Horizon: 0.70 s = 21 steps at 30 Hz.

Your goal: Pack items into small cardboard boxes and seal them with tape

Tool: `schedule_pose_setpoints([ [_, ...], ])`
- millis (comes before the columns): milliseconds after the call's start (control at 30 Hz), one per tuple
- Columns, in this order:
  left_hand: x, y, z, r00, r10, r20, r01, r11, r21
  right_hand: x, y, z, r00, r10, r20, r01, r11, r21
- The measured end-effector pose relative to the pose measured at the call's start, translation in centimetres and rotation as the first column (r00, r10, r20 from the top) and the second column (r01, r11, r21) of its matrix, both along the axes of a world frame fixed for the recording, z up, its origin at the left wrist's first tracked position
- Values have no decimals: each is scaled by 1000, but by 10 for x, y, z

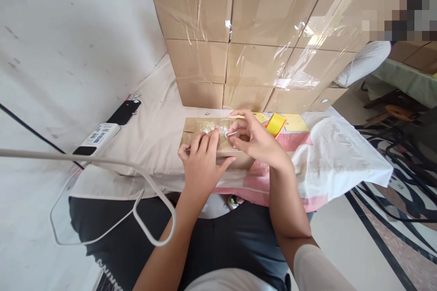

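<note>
A small cardboard box [194, 125] with shiny clear tape on its top lies on the cloth in front of me. My left hand [205, 148] rests over its left part, fingers spread on the top and thumb stretched along the front edge. Above the right part of the box, the fingers of my right hand [251, 138] are curled together. A thin, glossy white line shows at those fingertips, too fine to name. Just beyond my right hand is a yellow object with orange edges [276, 124], partly hidden by the hand.
Stacked cardboard boxes [252, 63] under clear tape stand behind the small box. A black phone [124, 112] and a white box with a label [100, 135] lie at left. A pale cable [150, 175] loops in front. Another person's sleeve [367, 61] shows at right.
</note>
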State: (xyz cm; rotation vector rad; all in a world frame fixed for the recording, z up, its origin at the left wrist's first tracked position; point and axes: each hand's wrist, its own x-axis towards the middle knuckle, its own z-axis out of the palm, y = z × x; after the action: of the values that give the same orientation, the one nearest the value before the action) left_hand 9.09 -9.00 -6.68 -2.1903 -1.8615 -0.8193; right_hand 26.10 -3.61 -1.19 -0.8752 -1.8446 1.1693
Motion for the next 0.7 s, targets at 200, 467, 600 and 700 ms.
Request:
schedule_pose_setpoints([
  [200,0,1,-1,1000,-5,9,5,1000,12,1,-4,4,995,13,101,-21,997,78],
  [467,-1,0,1,998,-10,64,9,1000,10,0,-15,5,979,-58,195,25,985,169],
  [600,0,-1,3,995,2,96,0,1000,-16,-1,-20,7,977,-57,206,16,981,192],
  [700,1,-2,3,995,7,104,-4,1000,-27,-1,-24,8,966,-80,246,31,980,197],
])
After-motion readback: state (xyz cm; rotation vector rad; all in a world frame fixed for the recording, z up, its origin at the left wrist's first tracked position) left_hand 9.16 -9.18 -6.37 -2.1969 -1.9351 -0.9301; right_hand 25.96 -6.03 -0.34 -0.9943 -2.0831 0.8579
